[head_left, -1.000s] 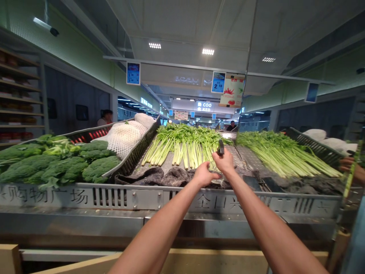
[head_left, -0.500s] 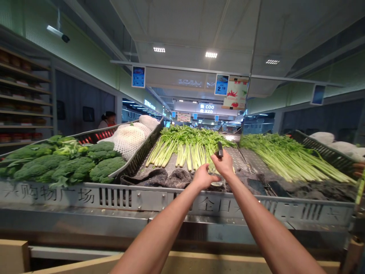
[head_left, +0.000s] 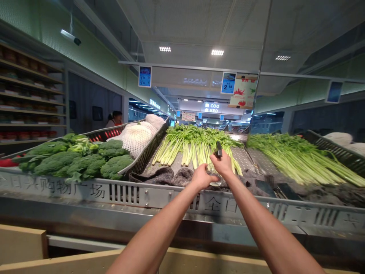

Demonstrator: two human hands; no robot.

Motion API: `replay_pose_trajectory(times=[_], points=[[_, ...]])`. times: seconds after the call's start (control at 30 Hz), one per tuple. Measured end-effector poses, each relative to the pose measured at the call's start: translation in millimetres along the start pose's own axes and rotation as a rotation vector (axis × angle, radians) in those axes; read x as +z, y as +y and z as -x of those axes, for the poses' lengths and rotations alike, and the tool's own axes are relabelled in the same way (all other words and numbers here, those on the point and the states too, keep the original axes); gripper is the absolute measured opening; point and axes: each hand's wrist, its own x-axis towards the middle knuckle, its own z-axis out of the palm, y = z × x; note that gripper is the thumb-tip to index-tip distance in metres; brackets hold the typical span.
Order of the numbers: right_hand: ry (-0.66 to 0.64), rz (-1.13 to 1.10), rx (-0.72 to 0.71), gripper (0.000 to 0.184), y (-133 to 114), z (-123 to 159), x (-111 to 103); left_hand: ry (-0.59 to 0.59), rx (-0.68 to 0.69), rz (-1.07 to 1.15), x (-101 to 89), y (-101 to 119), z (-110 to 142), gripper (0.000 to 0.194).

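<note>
My right hand (head_left: 223, 163) is closed around the upper part of what looks like a clear spray bottle with a black head (head_left: 218, 149). Lower down, my left hand (head_left: 202, 177) is closed about the bottle's body, near its clear round base (head_left: 215, 183); the fingers hide most of the bottle. Both hands are in front of bunches of celery (head_left: 186, 146), leaves to the back and pale stalks toward me. Dark crumpled cloth (head_left: 182, 177) lies along the front of the display, below the stalks.
Broccoli (head_left: 88, 165) and net-wrapped pale produce (head_left: 138, 137) fill a crate at left. A grey slatted rail (head_left: 159, 196) edges the stand. At right, a mirror reflects celery (head_left: 296, 160). Price signs (head_left: 228, 83) hang overhead. A person (head_left: 115, 118) is behind the crate.
The view has turned slightly left, so the stand appears farther right. Both hands keep almost the same hold on the bottle.
</note>
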Motion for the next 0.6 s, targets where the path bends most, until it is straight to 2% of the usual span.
replay_pose_trajectory(times=[0.27, 0.6], points=[[-0.020, -0.009, 0.041, 0.017, -9.2, 2.9, 13.4, 0.018, -0.040, -0.011, -11.2, -10.2, 2.0, 0.075], [-0.028, -0.042, -0.007, 0.017, -21.1, 2.6, 13.5, 0.045, -0.020, 0.007, -20.2, -10.7, 3.7, 0.063]])
